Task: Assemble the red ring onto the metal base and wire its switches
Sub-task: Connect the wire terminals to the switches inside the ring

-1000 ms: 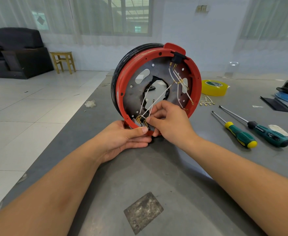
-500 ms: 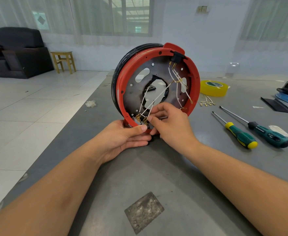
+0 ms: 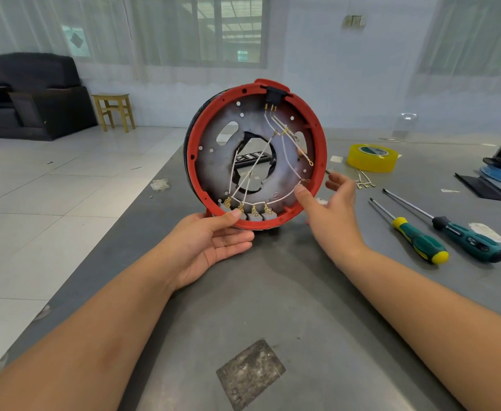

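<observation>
Wiring is the business of the moment, from the one head view looking down along both forearms. The red ring (image 3: 194, 149) stands on edge on the grey table (image 3: 287, 292), seated around the metal base (image 3: 213, 161), open face toward the person. The left hand (image 3: 210, 241) cradles the bottom rim from below, thumb hooked over the red edge beside the grey switches (image 3: 247, 213), fingers loosely spread underneath.

The right hand (image 3: 330, 209) hovers at the lower right of the ring, fingers fanned open and holding nothing, thumb tip touching, or very nearly touching, the white wire (image 3: 275, 200) where it curves up from the switch row. Whether it actually presses the wire I can't tell.

Here's the hinge of it: a loose wire end with a ring terminal (image 3: 310, 163) dangles just above and a little left of those open right fingers, its run slanting down from the black connector (image 3: 273, 96) at the top. The right hand is plainly the nearer one; the left is busy steadying. I'd judge a short reach up and inward takes it.

Off to the right lie two screwdrivers (image 3: 418, 238), spare terminals (image 3: 364, 180) and yellow tape (image 3: 372, 157).
</observation>
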Tool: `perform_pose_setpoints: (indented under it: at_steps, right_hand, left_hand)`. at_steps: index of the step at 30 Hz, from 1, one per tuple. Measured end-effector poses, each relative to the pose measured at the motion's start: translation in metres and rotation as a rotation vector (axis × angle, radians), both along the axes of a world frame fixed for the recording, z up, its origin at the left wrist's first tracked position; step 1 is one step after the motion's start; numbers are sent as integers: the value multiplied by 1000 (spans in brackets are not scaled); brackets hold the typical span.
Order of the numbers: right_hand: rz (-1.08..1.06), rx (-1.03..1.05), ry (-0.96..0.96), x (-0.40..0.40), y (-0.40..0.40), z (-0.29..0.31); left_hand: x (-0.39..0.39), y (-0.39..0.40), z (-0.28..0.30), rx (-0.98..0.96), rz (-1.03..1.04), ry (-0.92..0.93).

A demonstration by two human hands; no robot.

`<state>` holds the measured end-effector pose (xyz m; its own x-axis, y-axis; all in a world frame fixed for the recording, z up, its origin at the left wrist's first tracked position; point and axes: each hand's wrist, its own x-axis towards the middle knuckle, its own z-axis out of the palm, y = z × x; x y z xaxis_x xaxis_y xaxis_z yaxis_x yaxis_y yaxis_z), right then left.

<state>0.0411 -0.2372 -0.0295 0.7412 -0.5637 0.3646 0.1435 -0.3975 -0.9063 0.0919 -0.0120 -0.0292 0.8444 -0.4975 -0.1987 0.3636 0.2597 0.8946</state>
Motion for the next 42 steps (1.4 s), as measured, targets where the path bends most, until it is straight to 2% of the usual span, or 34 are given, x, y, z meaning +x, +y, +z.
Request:
perform_pose_setpoints:
  at_steps: [4, 7, 11, 17, 24, 27, 29, 32, 34, 39, 42]
  right_hand:
    - [383, 460, 73, 3, -8, 3]
    - [471, 586, 29, 2, -11, 5]
    - [483, 635, -31, 2, -7, 5]
    - [529, 613, -72, 2, 5, 5]
    - [546, 566, -30, 7, -2, 2]
    - [534, 428, 13, 12, -12, 0]
    - [427, 249, 46, 15, -21, -1]
    - [91, -321, 198, 20, -43, -6]
    - [-28, -557, 265, 25, -57, -9]
    - [-254, -895, 469, 53, -81, -10]
    - [-409, -955, 607, 73, -95, -8]
  left_hand:
    - [0, 0, 2, -7, 2, 10]
    - [-2, -2, 3, -15, 21, 8]
    - [-6, -8, 4, -20, 20, -9]
    - [-16, -18, 1, -105, -52, 71]
    - [-9, -21, 0, -127, -37, 96]
    - [-7, -24, 0, -153, -14, 92]
    - [-4, -24, -1, -158, 12, 90]
    - [-1, -25, -1, -152, 29, 82]
    - [-1, -27, 0, -148, 40, 77]
    - [2, -29, 0, -150, 52, 67]
    - [5, -28, -3, -163, 40, 70]
